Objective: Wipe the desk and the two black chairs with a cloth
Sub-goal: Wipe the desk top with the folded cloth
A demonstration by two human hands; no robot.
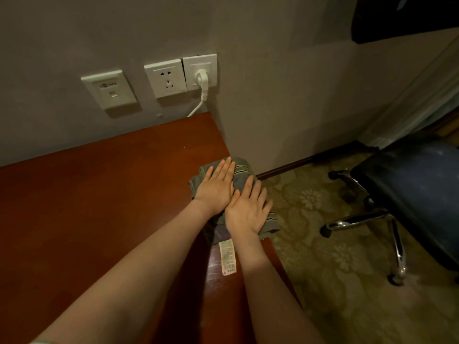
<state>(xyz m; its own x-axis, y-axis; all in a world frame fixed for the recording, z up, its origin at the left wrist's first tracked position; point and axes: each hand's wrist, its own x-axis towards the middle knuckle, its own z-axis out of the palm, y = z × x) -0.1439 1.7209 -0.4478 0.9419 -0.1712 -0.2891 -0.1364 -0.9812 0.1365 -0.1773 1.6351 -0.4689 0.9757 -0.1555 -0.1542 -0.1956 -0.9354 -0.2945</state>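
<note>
Both hands are flat on the grey cloth [243,170] at the table's [99,207] right edge, near the wall. The left hand [216,188] sits farther up, with the right hand [248,213] touching it. Each grip is wide open, fingers straight, pressing rather than holding. A white label [227,256] trails from the cloth. One chair [412,189], seemingly black in this dim light, stands on the carpet to the right.
</note>
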